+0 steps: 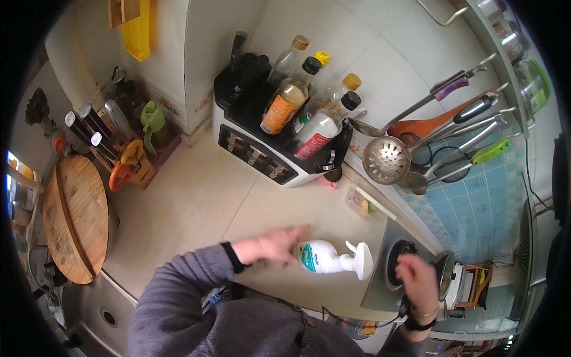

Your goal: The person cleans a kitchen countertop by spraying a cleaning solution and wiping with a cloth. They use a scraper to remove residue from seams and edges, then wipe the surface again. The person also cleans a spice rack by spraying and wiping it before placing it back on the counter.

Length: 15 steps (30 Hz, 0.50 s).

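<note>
A white spray bottle with a teal label (328, 258) stands or lies on the beige counter (196, 201); the fisheye view does not settle which. Just left of its body is my left hand (281, 245), blurred, with the fingers spread and nothing in them. Whether the fingertips touch the bottle I cannot tell. My right hand (417, 279) is raised over the dark gas hob (377, 285), to the right of the trigger head. It is blurred with the fingers partly curled, and no held thing shows in it.
A black and white seasoning rack (254, 154) holds several bottles at the back. Ladles and a skimmer (387, 158) hang at the right. A small clear container (360, 201) sits near the hob. At the left are a knife block (142, 172), a round wooden lid (80, 218) and a sink (93, 308).
</note>
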Each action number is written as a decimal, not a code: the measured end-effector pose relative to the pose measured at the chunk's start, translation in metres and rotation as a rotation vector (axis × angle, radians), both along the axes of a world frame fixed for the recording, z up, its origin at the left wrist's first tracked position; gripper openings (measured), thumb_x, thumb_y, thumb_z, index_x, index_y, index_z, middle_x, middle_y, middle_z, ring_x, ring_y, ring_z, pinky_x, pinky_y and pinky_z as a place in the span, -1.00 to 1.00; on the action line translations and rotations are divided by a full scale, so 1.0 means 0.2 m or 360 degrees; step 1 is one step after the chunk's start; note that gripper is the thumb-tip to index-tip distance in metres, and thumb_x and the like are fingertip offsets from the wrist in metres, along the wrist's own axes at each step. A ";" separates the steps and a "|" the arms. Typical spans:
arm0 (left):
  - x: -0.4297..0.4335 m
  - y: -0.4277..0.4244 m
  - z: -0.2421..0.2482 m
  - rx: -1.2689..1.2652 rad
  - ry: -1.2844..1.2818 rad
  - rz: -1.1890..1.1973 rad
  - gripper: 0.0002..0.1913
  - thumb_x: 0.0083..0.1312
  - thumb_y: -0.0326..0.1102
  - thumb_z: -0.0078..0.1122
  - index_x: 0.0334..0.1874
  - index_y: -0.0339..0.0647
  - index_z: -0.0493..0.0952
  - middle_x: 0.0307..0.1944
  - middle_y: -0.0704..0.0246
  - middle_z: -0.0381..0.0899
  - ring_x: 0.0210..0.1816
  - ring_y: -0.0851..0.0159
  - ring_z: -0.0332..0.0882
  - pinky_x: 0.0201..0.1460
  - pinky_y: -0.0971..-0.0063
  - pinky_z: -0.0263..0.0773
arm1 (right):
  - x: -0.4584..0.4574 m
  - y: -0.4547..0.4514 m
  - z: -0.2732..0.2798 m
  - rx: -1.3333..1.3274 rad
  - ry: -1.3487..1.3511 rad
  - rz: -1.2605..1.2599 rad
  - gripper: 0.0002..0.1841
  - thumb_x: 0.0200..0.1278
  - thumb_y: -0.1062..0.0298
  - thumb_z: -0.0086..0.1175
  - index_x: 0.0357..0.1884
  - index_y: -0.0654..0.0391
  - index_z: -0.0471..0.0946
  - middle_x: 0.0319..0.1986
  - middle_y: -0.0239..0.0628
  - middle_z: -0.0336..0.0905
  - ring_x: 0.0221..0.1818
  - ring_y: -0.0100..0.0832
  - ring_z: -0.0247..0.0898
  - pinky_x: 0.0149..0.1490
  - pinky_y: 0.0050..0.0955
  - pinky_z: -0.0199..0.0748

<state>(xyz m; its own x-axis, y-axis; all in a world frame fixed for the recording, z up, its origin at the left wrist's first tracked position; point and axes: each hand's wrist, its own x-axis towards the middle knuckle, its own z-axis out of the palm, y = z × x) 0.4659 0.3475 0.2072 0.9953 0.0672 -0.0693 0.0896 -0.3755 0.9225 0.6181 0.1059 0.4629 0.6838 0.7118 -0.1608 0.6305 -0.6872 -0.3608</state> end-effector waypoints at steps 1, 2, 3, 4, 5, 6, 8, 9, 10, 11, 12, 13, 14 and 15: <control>0.02 -0.12 -0.01 0.0213 0.0018 -0.0100 0.15 0.01 -0.10 0.45 0.52 -0.15 -0.21 0.14 0.02 0.43 -0.16 0.08 0.64 -0.15 0.32 0.55 | -0.01 0.11 0.08 0.0163 -0.0023 0.0070 -0.77 0.22 0.44 0.10 -0.07 0.20 0.56 -0.39 -0.16 0.62 -0.38 -0.40 0.56 -0.20 -0.48 0.49; 0.04 -0.22 -0.02 0.0305 0.0024 -0.0071 0.17 0.02 -0.03 0.43 0.51 -0.18 -0.26 0.13 0.00 0.43 -0.17 0.05 0.63 -0.15 0.30 0.55 | -0.02 0.22 0.14 0.0180 0.0039 0.0184 -0.76 0.25 0.46 0.07 -0.05 0.25 0.54 -0.40 -0.21 0.63 -0.39 -0.49 0.53 -0.23 -0.53 0.48; 0.06 -0.30 -0.02 0.0392 0.0139 -0.0068 0.20 0.03 0.05 0.41 0.51 -0.21 -0.31 0.13 -0.02 0.44 -0.17 0.02 0.63 -0.16 0.28 0.55 | -0.02 0.35 0.17 0.0230 0.0128 0.0345 -0.76 0.27 0.48 0.04 -0.03 0.30 0.53 -0.41 -0.25 0.64 -0.41 -0.58 0.49 -0.26 -0.58 0.47; 0.09 -0.36 -0.02 0.0476 0.0265 -0.0078 0.24 0.04 0.12 0.39 0.50 -0.24 -0.36 0.12 -0.04 0.45 -0.18 0.00 0.63 -0.17 0.26 0.55 | 0.01 0.51 0.17 0.0094 0.0033 0.0390 -0.72 0.26 0.38 0.08 -0.03 0.29 0.53 -0.37 -0.13 0.63 -0.37 -0.44 0.55 -0.22 -0.50 0.48; 0.10 -0.40 -0.01 0.0462 0.0279 -0.0043 0.24 0.05 0.14 0.38 0.50 -0.27 -0.37 0.08 -0.02 0.47 -0.16 0.01 0.63 -0.15 0.27 0.55 | 0.04 0.68 0.14 0.0028 0.0019 0.0518 -0.66 0.24 0.29 0.11 -0.02 0.29 0.52 -0.33 -0.01 0.62 -0.32 -0.29 0.60 -0.18 -0.43 0.50; 0.11 -0.43 -0.02 0.0450 0.0305 -0.0021 0.25 0.06 0.15 0.37 0.49 -0.31 -0.39 0.04 0.01 0.50 -0.15 0.03 0.62 -0.13 0.28 0.55 | 0.06 0.85 0.07 -0.0015 -0.0168 0.0547 -0.65 0.26 0.24 0.09 -0.05 0.32 0.53 -0.36 0.02 0.62 -0.33 -0.25 0.62 -0.19 -0.38 0.52; 0.13 -0.45 -0.02 0.0471 0.0277 0.0067 0.21 0.09 0.14 0.35 0.47 -0.41 -0.34 -0.06 0.05 0.55 -0.18 0.06 0.63 -0.15 0.28 0.55 | 0.12 1.16 -0.08 -0.0245 -0.0267 0.0448 -0.62 0.30 0.16 0.03 -0.15 0.35 0.56 -0.44 0.08 0.61 -0.40 -0.15 0.62 -0.23 -0.28 0.54; 0.13 -0.45 -0.03 0.0466 0.0213 0.0096 0.19 0.10 0.13 0.35 0.47 -0.42 -0.31 -0.07 0.05 0.55 -0.18 0.07 0.63 -0.16 0.28 0.55 | 0.16 1.28 -0.15 -0.0464 -0.0202 0.0243 -0.60 0.32 0.14 -0.01 -0.21 0.37 0.57 -0.49 0.09 0.61 -0.45 -0.10 0.61 -0.26 -0.22 0.55; 0.13 -0.45 -0.04 0.0464 0.0139 0.0144 0.17 0.10 0.12 0.34 0.47 -0.42 -0.28 -0.08 0.05 0.55 -0.19 0.07 0.63 -0.18 0.28 0.56 | 0.19 1.36 -0.22 -0.0523 -0.0293 0.0245 -0.59 0.33 0.12 -0.02 -0.28 0.37 0.57 -0.54 0.06 0.59 -0.53 -0.11 0.59 -0.33 -0.22 0.55; 0.13 -0.46 -0.06 0.0457 0.0114 0.0179 0.15 0.10 0.11 0.34 0.46 -0.42 -0.25 -0.09 0.05 0.54 -0.20 0.08 0.63 -0.19 0.29 0.56 | 0.22 1.42 -0.29 -0.0586 -0.0347 0.0170 -0.57 0.35 0.10 -0.04 -0.34 0.37 0.57 -0.60 0.03 0.58 -0.60 -0.12 0.57 -0.39 -0.22 0.55; 0.13 -0.47 -0.08 0.0434 0.0095 0.0187 0.10 0.11 0.08 0.34 0.46 -0.41 -0.18 -0.12 0.06 0.54 -0.23 0.09 0.63 -0.24 0.30 0.57 | 0.26 1.47 -0.35 -0.0492 -0.0233 0.0037 -0.54 0.37 0.08 -0.06 -0.33 0.37 0.56 -0.59 0.01 0.59 -0.62 -0.15 0.57 -0.44 -0.24 0.54; 0.13 -0.48 -0.10 0.0432 0.0036 0.0211 0.10 0.10 0.09 0.35 0.45 -0.42 -0.17 -0.14 0.06 0.54 -0.24 0.08 0.63 -0.25 0.30 0.56 | 0.29 1.51 -0.41 -0.0400 -0.0113 -0.0163 -0.52 0.39 0.05 -0.08 -0.33 0.38 0.55 -0.59 -0.02 0.59 -0.64 -0.18 0.56 -0.49 -0.25 0.53; 0.13 -0.48 -0.12 0.0435 0.0003 0.0227 0.10 0.09 0.10 0.35 0.44 -0.42 -0.16 -0.17 0.07 0.55 -0.26 0.07 0.63 -0.26 0.30 0.56 | 0.33 1.52 -0.46 -0.0283 -0.0035 -0.0239 -0.50 0.41 0.04 -0.12 -0.30 0.39 0.54 -0.57 -0.07 0.60 -0.67 -0.23 0.55 -0.54 -0.30 0.52; 0.14 -0.49 -0.14 0.0428 -0.0028 0.0241 0.10 0.08 0.11 0.35 0.43 -0.42 -0.14 -0.19 0.07 0.55 -0.28 0.07 0.63 -0.28 0.30 0.56 | 0.36 1.54 -0.49 -0.0256 -0.0054 -0.0304 -0.52 0.41 0.06 -0.12 -0.28 0.38 0.54 -0.53 -0.06 0.62 -0.67 -0.23 0.56 -0.54 -0.30 0.52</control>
